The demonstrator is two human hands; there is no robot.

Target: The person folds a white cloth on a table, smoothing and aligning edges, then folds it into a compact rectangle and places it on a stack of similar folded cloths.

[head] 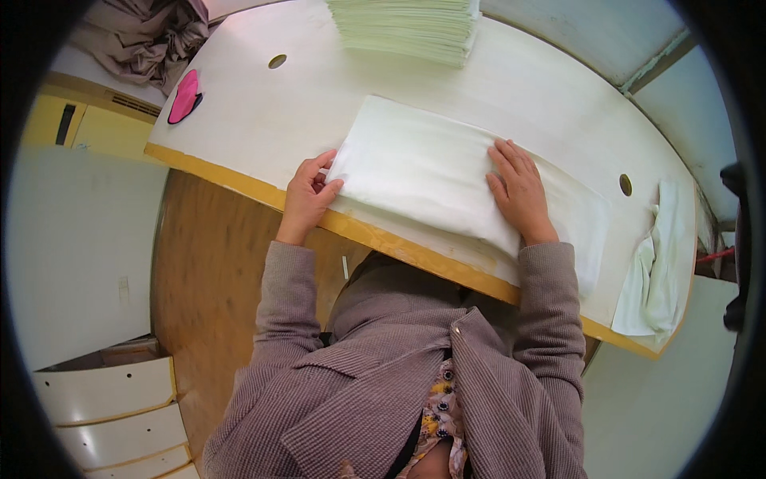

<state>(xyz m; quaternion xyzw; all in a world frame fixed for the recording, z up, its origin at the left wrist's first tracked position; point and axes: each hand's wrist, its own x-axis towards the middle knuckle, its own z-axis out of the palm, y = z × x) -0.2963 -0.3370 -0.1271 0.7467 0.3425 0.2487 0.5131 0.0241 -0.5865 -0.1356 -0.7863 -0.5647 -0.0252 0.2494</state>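
Note:
A folded white cloth (419,164) lies flat across the table in front of me, its long side near the front edge. My left hand (310,190) pinches the cloth's left end between thumb and fingers. On the right part of the cloth rests my right hand (519,187), palm down with the fingers slightly apart, pressing on the fabric and not gripping it. Beyond that hand the cloth runs on to the right, partly hidden by my forearm. Faint wrinkles cross its surface near the right hand.
A tall stack of folded pale cloths (407,30) stands at the table's back. A crumpled white cloth (652,269) lies at the right end. Near the left edge is a pink and black item (185,99). The white table (257,114) has round holes. Brown fabric (143,42) is heaped beyond.

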